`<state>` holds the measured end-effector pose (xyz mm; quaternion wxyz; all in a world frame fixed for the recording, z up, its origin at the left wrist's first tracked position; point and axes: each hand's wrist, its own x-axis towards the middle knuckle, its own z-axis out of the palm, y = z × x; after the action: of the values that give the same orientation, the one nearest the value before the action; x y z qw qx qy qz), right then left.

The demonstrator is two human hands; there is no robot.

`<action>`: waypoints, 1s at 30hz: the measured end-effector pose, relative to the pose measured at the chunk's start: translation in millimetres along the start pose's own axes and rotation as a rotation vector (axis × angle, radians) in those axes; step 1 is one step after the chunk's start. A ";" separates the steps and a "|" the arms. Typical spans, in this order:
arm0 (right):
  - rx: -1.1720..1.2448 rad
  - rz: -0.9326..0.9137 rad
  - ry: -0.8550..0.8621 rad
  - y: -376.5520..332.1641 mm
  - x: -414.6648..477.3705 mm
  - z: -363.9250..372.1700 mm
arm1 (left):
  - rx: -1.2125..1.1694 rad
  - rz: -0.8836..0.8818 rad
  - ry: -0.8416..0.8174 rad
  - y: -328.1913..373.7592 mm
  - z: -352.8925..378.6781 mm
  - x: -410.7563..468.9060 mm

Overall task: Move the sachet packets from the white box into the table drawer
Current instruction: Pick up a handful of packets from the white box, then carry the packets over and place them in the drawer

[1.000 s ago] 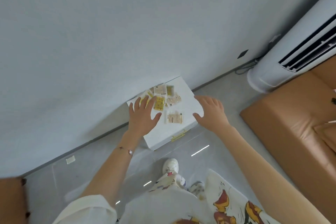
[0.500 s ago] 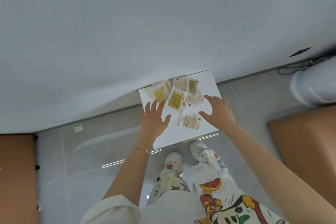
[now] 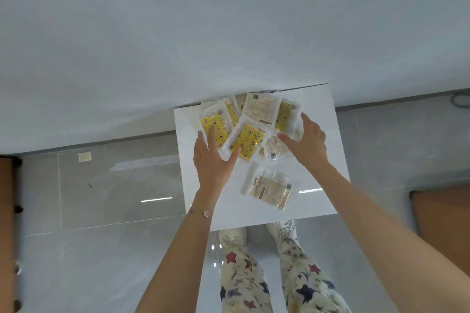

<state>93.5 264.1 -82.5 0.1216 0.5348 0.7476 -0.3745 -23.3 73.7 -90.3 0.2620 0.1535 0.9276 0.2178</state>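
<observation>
A white box (image 3: 328, 140) stands on the floor against the wall, with several sachet packets on its flat top. Yellow patterned sachets (image 3: 245, 141) and pale ones (image 3: 262, 109) lie piled at its far side. One beige sachet (image 3: 270, 189) lies apart, nearer to me. My left hand (image 3: 211, 160) lies flat with straight fingers on the left edge of the pile. My right hand (image 3: 307, 141) reaches in from the right, fingers spread over the pile's right side. Neither hand grips a packet. No table drawer is in view.
A pale wall (image 3: 178, 33) rises behind the box. The grey tiled floor (image 3: 114, 185) is glossy. Brown furniture edges show at the far left (image 3: 5, 223) and at the right (image 3: 442, 218). My patterned trouser legs and shoes (image 3: 256, 262) stand just before the box.
The view has closed in on the box and tilted down. Both hands have moved forward from the box's near part onto the sachet pile, one on each side.
</observation>
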 end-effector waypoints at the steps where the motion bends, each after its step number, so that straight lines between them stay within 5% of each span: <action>1: 0.028 0.014 0.004 -4.1 8.0 6.1 | -0.061 -0.022 0.027 5.1 5.8 8.5; 13: 0.224 0.142 0.021 -50.0 60.7 29.3 | -0.257 -0.221 0.289 7.6 37.8 38.3; 22: 0.518 0.097 0.044 -26.7 42.7 19.1 | -0.501 -0.274 0.268 -7.6 23.4 32.6; 30: 0.531 -0.004 -0.101 -15.8 11.9 10.8 | -0.563 -0.305 0.241 -10.1 5.5 1.5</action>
<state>72.3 262.8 -90.0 0.0133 0.5273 0.6171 -0.5839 -23.1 67.4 -100.1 0.2124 -0.0921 0.8676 0.4402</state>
